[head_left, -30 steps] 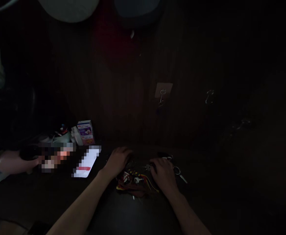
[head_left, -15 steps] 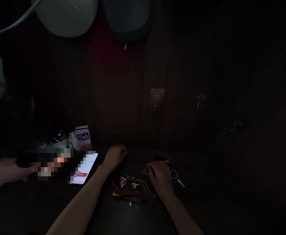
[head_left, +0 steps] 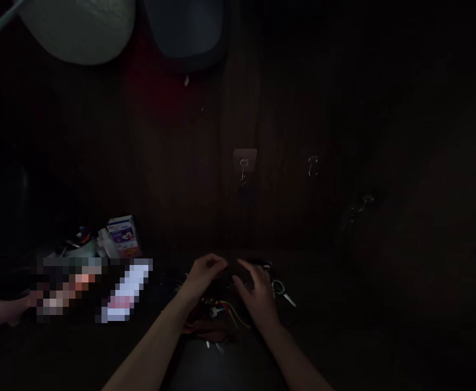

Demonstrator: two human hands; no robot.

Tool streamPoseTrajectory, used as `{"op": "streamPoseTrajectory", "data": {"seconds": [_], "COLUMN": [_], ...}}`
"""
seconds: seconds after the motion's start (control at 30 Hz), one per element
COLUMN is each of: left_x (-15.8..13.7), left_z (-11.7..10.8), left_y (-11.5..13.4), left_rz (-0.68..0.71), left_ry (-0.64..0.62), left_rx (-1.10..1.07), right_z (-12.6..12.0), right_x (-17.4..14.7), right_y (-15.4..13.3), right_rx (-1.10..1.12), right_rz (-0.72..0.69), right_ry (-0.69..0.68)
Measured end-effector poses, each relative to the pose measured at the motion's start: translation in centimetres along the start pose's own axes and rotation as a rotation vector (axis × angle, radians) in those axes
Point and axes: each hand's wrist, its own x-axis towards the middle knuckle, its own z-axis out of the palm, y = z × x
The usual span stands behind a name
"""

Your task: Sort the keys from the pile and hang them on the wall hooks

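Observation:
My left hand is over the dark table, with its thumb and first finger pressed together. Anything in that pinch is too dark to make out. Just to its right is my right hand, thumb and forefinger spread apart, with nothing visible between them. Below and between the hands lie a small key, thin red and yellow cords and a reddish-brown strap-like piece. A ring with a key rests on the table right of my right hand.
At left stand a small printed box and a lit, blurred-out screen. Beside them is a pinkish shape I cannot identify. Metal hooks are on the dark wall; two large rounded items hang above.
My left hand has come right, closer to my right hand, over the cords. My right hand's fingers have lifted and parted. The whole view has shifted slightly.

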Motion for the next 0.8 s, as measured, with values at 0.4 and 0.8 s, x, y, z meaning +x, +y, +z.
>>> {"op": "streamPoseTrajectory", "data": {"seconds": [0.4, 0.8], "left_x": [-0.8, -2.4], "left_z": [1.2, 1.5], "left_y": [-0.6, -2.0], "left_rz": [0.011, 0.194], "left_ry": [-0.068, -0.009], "left_rx": [-0.03, 0.084], "right_z": [0.0, -0.4], "right_x": [0.1, 0.7], "right_y": [-0.1, -0.7], "right_rx": [0.287, 0.521], "right_rz": [0.18, 0.466], "right_ry": [-0.022, 0.027]}}
